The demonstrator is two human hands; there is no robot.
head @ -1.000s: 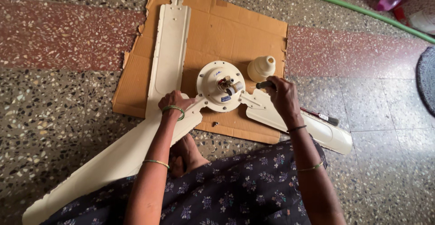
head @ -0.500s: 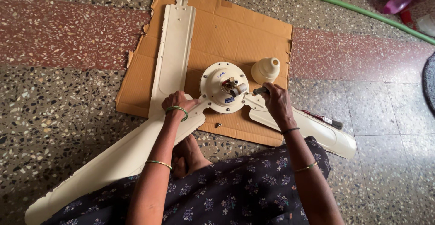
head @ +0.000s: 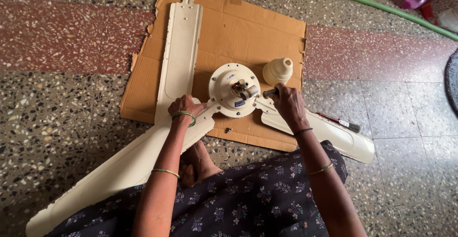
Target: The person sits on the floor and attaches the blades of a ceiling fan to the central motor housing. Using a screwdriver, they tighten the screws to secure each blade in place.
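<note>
A cream ceiling fan motor hub (head: 234,90) lies on a sheet of brown cardboard (head: 238,32). Two blades are joined to it: a long one (head: 109,175) runs to the lower left, another (head: 329,134) to the right. My left hand (head: 185,108) presses on the left blade's root beside the hub. My right hand (head: 286,102) is closed on a dark tool handle (head: 268,93) whose tip points at the hub's right side. A loose third blade (head: 179,60) lies flat on the cardboard, left of the hub. A cream cone-shaped cover (head: 278,70) stands just behind my right hand.
A small screw (head: 228,130) lies on the cardboard's near edge. A dark-handled screwdriver (head: 341,121) rests on the floor by the right blade. A green hose (head: 372,5) crosses the speckled floor at the back. My foot (head: 198,163) and patterned dark clothing sit near.
My right hand with the tool has slid slightly left toward the hub. The view shifted a little; my left hand stays on the blade root.
</note>
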